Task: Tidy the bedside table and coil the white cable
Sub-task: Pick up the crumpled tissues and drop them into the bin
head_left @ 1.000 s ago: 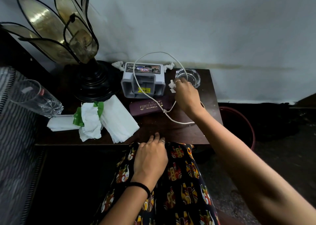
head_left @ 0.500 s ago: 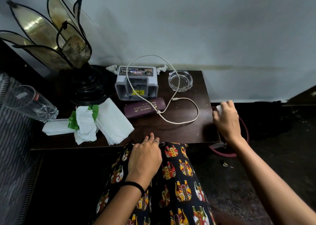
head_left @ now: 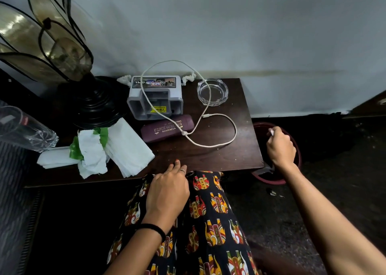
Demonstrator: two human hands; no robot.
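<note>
Right hand [head_left: 281,147] pinches white scrap [head_left: 271,132] over red bin [head_left: 296,149] off table's [head_left: 240,155] right edge | left hand [head_left: 167,191] rests empty, relaxed at front edge | step: binning litter | next: drop scrap, gather white cable [head_left: 208,116]

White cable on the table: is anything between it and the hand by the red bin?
Nothing visible blocks it. The right hand pinches a white scrap over the red bin, and bare table lies between it and the white cable.

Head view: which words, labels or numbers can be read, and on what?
"PRINCE OPTICALS" over "ROURKELA": maroon spectacle case, gold print; the number line above is partly hidden by the white cable.
"OPEL", seen upside down: sticker on the grey plastic box; the rest is blurred.
Yellow label on that box: too small to read.
Mark on the glass ashtray rim: unreadable.
</note>
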